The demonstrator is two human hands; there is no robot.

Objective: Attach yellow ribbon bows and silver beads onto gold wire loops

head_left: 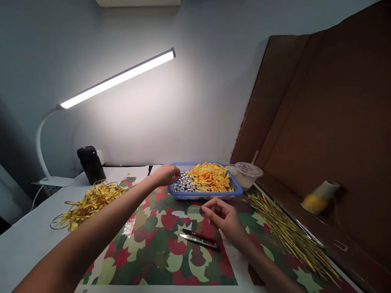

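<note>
My left hand reaches over the left side of the blue plastic basket, its fingers drawn together beside the shiny silver beads. Whatever those fingers hold, if anything, is hidden. A heap of yellow ribbon-like pieces fills the right part of the basket. In front of it, my right hand is closed, thumb against forefinger, on a thin yellowish cord whose tip pokes out to the left. Below this hand lies a pair of thread snips with dark and silver blades.
Yellow strung pieces lie heaped at left. A bundle of olive-yellow cords stretches along the right. Behind stand a lidded plastic tub, a black bottle and a lit lamp. Cardboard walls the right, near a thread cone.
</note>
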